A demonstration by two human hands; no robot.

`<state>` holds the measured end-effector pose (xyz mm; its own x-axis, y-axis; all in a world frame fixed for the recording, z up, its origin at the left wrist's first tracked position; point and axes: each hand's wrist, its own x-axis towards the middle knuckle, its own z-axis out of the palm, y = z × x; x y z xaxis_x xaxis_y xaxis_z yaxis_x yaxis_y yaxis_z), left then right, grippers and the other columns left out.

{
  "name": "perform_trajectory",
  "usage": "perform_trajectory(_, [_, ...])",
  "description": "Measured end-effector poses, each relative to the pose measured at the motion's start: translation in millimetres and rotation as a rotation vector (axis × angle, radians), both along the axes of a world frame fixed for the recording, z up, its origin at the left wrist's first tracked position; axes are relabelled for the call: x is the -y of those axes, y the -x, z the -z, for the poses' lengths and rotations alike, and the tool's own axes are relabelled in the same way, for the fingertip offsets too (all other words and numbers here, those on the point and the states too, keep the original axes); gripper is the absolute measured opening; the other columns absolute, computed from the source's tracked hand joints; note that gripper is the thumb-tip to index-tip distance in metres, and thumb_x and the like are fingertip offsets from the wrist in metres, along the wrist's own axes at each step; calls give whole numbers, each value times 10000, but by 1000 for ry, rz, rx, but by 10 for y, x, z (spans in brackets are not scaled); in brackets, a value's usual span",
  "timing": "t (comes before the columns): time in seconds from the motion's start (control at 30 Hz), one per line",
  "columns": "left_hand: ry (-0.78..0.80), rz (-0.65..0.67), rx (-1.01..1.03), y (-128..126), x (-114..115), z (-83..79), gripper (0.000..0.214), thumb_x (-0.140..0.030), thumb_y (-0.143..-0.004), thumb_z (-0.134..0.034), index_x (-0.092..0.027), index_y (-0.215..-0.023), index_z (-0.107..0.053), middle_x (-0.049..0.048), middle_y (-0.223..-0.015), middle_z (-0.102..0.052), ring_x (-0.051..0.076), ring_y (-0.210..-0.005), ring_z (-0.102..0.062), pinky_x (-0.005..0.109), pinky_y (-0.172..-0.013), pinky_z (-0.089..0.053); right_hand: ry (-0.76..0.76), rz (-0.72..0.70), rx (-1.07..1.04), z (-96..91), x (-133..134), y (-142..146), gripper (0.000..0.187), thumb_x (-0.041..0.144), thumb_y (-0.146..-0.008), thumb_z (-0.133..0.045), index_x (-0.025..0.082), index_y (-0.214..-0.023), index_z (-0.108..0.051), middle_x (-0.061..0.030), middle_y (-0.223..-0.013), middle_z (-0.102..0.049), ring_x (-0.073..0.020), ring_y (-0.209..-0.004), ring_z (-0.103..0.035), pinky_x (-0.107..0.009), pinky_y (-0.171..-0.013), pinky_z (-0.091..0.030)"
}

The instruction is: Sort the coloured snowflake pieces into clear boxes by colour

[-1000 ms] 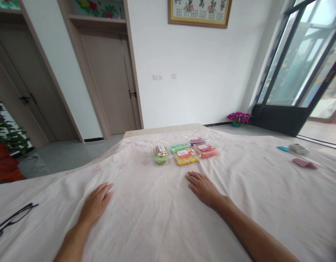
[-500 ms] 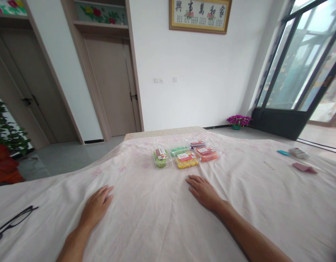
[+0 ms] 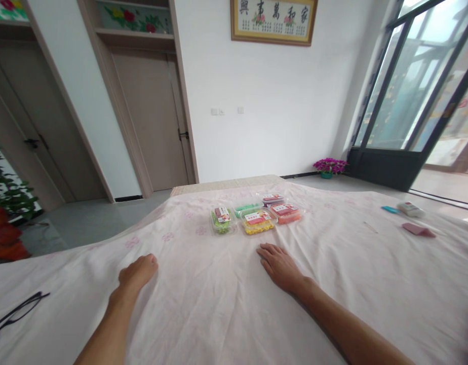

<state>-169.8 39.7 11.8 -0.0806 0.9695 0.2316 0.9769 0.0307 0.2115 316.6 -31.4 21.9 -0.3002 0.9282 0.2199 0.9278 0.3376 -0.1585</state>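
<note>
My left hand [image 3: 140, 268] is curled into a fist on the pale flowered cloth [image 3: 203, 294], and nothing shows in it. My right hand [image 3: 277, 261] lies palm down on the cloth with its fingers stretched forward, holding nothing. Just beyond the right fingertips stands a clear plastic box of yellow pieces [image 3: 259, 229]. Left of it is a box of light green pieces [image 3: 222, 227]; to its right, one of orange-red pieces [image 3: 289, 219]. Behind are a box of mint-green pieces [image 3: 246, 208] and a box with dark contents [image 3: 272, 201], both partly hidden. The boxes in front carry red-and-white labels.
Black-framed glasses [image 3: 23, 309] rest at the left edge of the cloth. On the right lie a folded pink item [image 3: 419, 230], a white packet [image 3: 411, 209], a blue item [image 3: 390, 209] and a thin stick [image 3: 371, 227]. Beyond, purple flowers [image 3: 329, 166] stand on the floor.
My left hand has gone from lying flat with fingers out to a curled fist. My right hand has barely moved. The view has shifted slightly; the boxes are as before.
</note>
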Motion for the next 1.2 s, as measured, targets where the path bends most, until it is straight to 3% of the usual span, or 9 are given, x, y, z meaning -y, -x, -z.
perform_trajectory(0.07, [10, -63, -29, -186, -74, -14, 282, -314, -807, -498, -176, -893, -729, 174, -880, -734, 361, -792, -682, 514, -706, -494, -34, 13, 34, 7, -6, 47, 416, 315, -993, -333, 220, -1310, -585, -103, -1381, -550, -260, -1256, -487, -410, -1072, -340])
perform_trajectory(0.13, [-13, -60, -46, -450, -77, 42, 363, -329, -828, -495, -183, -1091, -697, 201, -1068, -707, 367, -936, -668, 525, -805, -475, -52, 3, 82, 5, -21, 94, 387, 256, -989, -327, 188, -1241, -612, -130, -1312, -582, -260, -1188, -523, -388, -1016, -374])
perform_trajectory(0.23, [-108, 107, -46, -857, 10, 192, 416, -304, -889, -443, -155, -1222, -643, 201, -1316, -597, 321, -1213, -554, 447, -996, -414, -42, -44, 191, -40, -77, 188, 340, 199, -975, -331, 159, -1099, -645, -154, -1127, -642, -268, -1041, -568, -392, -934, -394])
perform_trajectory(0.33, [-128, 193, 3, -1066, 90, 314, 420, -270, -920, -424, -152, -1270, -622, 180, -1388, -548, 295, -1295, -487, 438, -1093, -335, -63, -77, 252, -148, -207, 367, 286, 194, -966, -365, 173, -1045, -639, -132, -1021, -651, -269, -946, -560, -404, -881, -385])
perform_trajectory(0.57, [-103, 264, 117, -953, 85, 306, 412, -302, -928, -455, -172, -1282, -622, 138, -1395, -553, 266, -1315, -480, 406, -1116, -334, -311, -92, 168, -366, -784, 1044, 351, 152, -958, -387, 190, -1275, -533, -124, -1228, -580, -276, -1082, -479, -402, -912, -342])
perform_trajectory(0.8, [-83, 216, 107, -1003, 84, 257, 393, -286, -923, -461, -215, -1272, -627, 96, -1390, -562, 240, -1299, -494, 391, -1117, -333, -366, -47, 176, -228, -1246, 1303, 240, 146, -956, -432, 201, -1059, -642, -109, -1126, -605, -259, -1002, -499, -364, -797, -355])
perform_trajectory(1.0, [-148, 237, 218, -1002, 36, 259, 389, -254, -907, -465, -185, -1253, -626, 104, -1329, -612, 231, -1256, -539, 394, -1105, -363, -456, -210, 76, -93, -1084, 1290, 249, 209, -971, -478, 254, -1142, -652, -78, -1063, -641, -222, -956, -516, -332, -793, -358])
perform_trajectory(1.1, [-212, 208, 423, -984, 11, 253, 434, -278, -926, -429, -166, -1322, -566, 114, -1348, -603, 221, -1260, -548, 383, -1102, -383, -479, -378, 0, -28, -870, 1309, 265, 228, -977, -486, 270, -1189, -640, -68, -1069, -654, -203, -943, -532, -318, -800, -375])
perform_trajectory(1.2, [-248, 89, 697, -956, -5, 232, 447, -342, -950, -387, -157, -1311, -575, 127, -1355, -600, 236, -1278, -542, 397, -1106, -392, -452, -500, -92, 10, -715, 1315, 282, 180, -968, -484, 254, -1193, -635, -65, -1068, -659, -192, -952, -541, -312, -830, -402])
